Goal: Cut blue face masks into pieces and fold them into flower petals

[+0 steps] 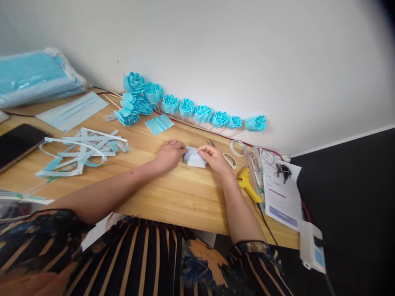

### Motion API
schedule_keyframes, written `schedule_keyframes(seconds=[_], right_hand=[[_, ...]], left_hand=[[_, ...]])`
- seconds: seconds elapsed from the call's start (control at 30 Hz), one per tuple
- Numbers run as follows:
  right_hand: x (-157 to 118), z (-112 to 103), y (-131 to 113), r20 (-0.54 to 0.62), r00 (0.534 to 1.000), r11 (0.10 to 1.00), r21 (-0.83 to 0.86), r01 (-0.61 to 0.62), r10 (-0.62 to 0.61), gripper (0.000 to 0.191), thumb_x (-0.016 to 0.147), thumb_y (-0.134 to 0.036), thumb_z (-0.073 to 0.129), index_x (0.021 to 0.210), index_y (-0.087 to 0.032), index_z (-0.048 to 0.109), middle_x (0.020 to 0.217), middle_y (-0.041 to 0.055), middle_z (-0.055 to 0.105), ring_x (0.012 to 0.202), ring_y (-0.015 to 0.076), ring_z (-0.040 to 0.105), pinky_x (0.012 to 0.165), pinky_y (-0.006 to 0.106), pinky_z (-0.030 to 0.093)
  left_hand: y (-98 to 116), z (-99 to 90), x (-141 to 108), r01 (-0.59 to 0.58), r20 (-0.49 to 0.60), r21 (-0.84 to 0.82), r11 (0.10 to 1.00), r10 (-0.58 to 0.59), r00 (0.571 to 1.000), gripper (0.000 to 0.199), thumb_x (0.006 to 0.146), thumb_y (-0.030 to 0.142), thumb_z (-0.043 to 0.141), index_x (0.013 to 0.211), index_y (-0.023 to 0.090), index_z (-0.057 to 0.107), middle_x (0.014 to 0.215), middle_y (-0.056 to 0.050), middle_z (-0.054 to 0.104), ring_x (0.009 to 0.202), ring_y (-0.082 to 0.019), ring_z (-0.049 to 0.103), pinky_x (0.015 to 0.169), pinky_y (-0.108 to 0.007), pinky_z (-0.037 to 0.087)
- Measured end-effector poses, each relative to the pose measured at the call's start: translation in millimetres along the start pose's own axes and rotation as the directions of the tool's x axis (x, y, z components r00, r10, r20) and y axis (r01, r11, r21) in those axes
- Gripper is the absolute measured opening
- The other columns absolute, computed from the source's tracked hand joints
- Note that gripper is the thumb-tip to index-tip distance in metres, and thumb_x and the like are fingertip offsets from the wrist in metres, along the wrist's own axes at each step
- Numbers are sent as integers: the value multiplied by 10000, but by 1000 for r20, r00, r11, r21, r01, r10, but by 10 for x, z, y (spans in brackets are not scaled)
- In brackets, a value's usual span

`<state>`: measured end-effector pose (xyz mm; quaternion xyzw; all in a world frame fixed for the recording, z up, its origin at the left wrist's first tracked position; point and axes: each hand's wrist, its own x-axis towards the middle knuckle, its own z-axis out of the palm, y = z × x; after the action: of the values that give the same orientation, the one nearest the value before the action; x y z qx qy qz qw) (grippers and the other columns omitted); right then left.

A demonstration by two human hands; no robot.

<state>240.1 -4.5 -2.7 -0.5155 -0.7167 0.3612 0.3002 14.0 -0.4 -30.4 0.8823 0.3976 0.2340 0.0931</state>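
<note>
A small folded piece of whitish, thin mask-like fabric (196, 158) lies on the wooden table between my hands. My left hand (170, 157) has its fingers closed at the fabric's left edge. At the upper right edge, my right hand (215, 158) pinches the fabric between thumb and fingers. A dark pointed blade tip (212, 142) shows just behind my right hand. Beside that wrist, a pale ring (230, 160) is partly covered. Farther back lies a flat blue fabric piece (159, 124).
Several blue fabric flowers (203, 114) line the wall. Cut mask strips (82, 152), a flat mask (72, 111), a phone (20, 144) and bagged masks (33, 76) are leftward. Rightward are a tape roll (237, 148), yellow glue gun (248, 185), printed paper (280, 197), keys (284, 172) and power strip (312, 246).
</note>
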Motion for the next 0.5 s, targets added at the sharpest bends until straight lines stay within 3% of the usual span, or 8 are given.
schedule_keyframes(seconds=[0.2,0.4,0.5], right_hand=[[144,202,-19,-83,993,964,-261,56,-80,169,879,-282,548,894,-224,706,898,20,741,846,190,662,770,291,463],[132,252,-41,-120,992,950,-311,7,-47,165,884,-290,546,902,-243,702,928,22,747,873,208,665,782,311,456],[128,207,-33,-94,995,954,-299,4,-34,181,890,-292,523,894,-222,690,880,25,729,814,199,642,735,299,436]], left_hand=[[-13,-26,-2,-17,1,-33,999,17,1000,343,885,92,444,1070,170,722,1110,-116,681,1052,-270,575,915,-429,446],[-99,-76,-2,-19,-49,-150,989,12,999,387,786,-3,444,899,197,755,1061,-68,718,967,-224,626,891,-378,475],[-110,-80,-10,24,-78,-154,988,-37,996,414,779,2,439,970,196,751,1075,-71,717,994,-226,628,910,-389,483]])
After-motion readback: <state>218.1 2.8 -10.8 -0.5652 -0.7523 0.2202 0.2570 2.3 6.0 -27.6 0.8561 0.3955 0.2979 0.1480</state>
